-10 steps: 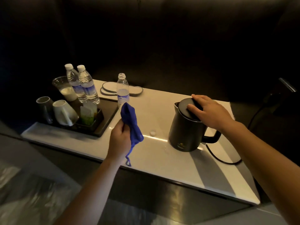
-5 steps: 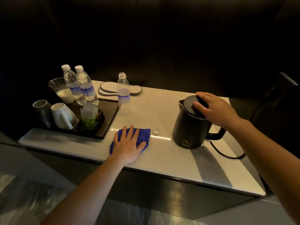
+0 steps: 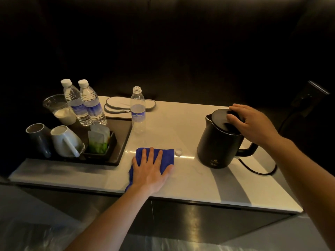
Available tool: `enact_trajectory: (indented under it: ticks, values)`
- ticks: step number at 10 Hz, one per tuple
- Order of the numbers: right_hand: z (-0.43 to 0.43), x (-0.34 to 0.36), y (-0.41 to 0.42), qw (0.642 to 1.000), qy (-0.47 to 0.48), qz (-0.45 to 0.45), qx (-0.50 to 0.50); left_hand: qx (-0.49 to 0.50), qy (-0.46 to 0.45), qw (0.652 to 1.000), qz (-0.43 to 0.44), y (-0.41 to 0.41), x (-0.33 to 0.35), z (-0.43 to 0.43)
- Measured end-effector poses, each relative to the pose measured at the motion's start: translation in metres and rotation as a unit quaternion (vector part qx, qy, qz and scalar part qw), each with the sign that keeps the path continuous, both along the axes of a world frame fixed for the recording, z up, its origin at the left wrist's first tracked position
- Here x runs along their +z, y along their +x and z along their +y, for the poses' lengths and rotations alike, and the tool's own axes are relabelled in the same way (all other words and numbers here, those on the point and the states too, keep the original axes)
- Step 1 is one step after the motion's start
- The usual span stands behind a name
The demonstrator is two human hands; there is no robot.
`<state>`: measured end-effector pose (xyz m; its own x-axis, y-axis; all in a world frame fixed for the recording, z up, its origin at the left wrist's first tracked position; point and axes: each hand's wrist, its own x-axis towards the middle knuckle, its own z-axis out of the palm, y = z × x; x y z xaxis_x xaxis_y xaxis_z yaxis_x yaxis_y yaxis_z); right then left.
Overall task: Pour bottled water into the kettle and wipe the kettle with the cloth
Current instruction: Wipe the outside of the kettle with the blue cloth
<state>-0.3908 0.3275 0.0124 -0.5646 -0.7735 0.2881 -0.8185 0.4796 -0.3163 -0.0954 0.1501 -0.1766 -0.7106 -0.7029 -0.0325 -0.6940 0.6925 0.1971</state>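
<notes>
A black electric kettle (image 3: 215,144) stands on the white counter (image 3: 199,183) at the right, lid closed. My right hand (image 3: 252,124) rests on the lid, fingers curled over it. A blue cloth (image 3: 167,155) lies flat on the counter near the front edge. My left hand (image 3: 150,169) presses flat on the cloth, fingers spread. An uncapped, nearly empty water bottle (image 3: 138,109) stands behind the cloth. Its white cap (image 3: 178,152) lies between cloth and kettle.
A dark tray (image 3: 123,142) at the left holds two capped full bottles (image 3: 85,104), a plastic cup (image 3: 58,109), two tipped mugs (image 3: 61,140) and tea sachets (image 3: 98,140). Slippers (image 3: 117,104) lie at the back. The kettle's cord (image 3: 259,171) loops right.
My left hand lowered the blue cloth from the air onto the counter and now presses flat on it. My right hand stayed on the kettle lid.
</notes>
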Motion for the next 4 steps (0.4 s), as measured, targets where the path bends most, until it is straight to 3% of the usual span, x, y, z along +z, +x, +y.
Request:
enact_trajectory:
  ticks: [2, 4]
  values:
    - [0.027, 0.028, 0.043, 0.998, -0.064, -0.012, -0.007, -0.019, -0.005, 1.000, 0.011, 0.008, 0.004, 0.002]
    - [0.078, 0.088, 0.096, 0.984, -0.151, 0.068, 0.061, -0.017, -0.008, 0.994, 0.108, 0.043, 0.034, 0.016]
